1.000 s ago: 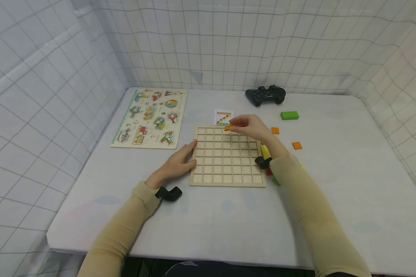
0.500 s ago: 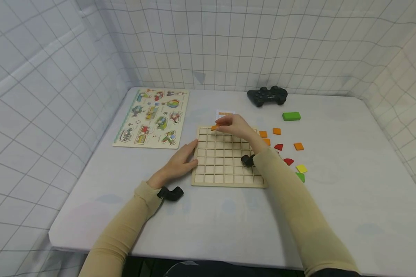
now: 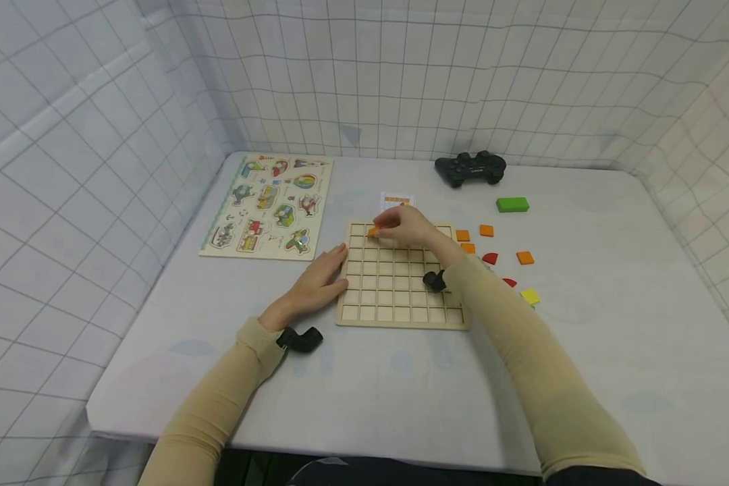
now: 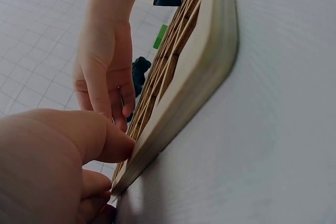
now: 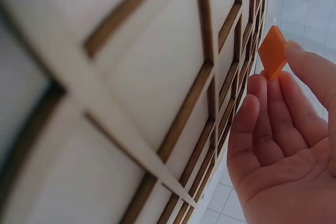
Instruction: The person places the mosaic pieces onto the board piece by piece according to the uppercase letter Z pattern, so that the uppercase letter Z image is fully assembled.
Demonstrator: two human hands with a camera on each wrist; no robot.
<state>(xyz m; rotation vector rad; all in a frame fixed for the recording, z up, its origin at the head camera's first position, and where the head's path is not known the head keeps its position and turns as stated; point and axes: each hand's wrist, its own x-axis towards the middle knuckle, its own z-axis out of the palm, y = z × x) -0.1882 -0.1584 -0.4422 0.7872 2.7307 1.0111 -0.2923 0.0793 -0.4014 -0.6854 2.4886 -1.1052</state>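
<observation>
A wooden grid board (image 3: 402, 325) lies flat on the table, its cells bare where they show. At its left edge rests my left hand (image 3: 311, 285), thumb and fingers touching the rim; the left wrist view shows the thumb (image 4: 113, 140) against the board's side. My right hand (image 3: 408, 228) pinches an orange square tile (image 3: 372, 232) between thumb and fingers over the board's far left part. The right wrist view has that tile (image 5: 273, 53) tilted, a corner pointing up; whether it touches the board I cannot tell.
Several orange tiles (image 3: 487, 231), red quarter-round pieces (image 3: 490, 258) and a yellow tile (image 3: 530, 297) lie right of the board. A patterned card (image 3: 397, 199) sits behind it. Farther out are a green block (image 3: 513, 204), a black game controller (image 3: 470, 168) and a picture puzzle (image 3: 267, 206).
My right hand has carried the orange tile leftward along the board's far edge, then slightly down and nearer. The left hand keeps its place at the rim.
</observation>
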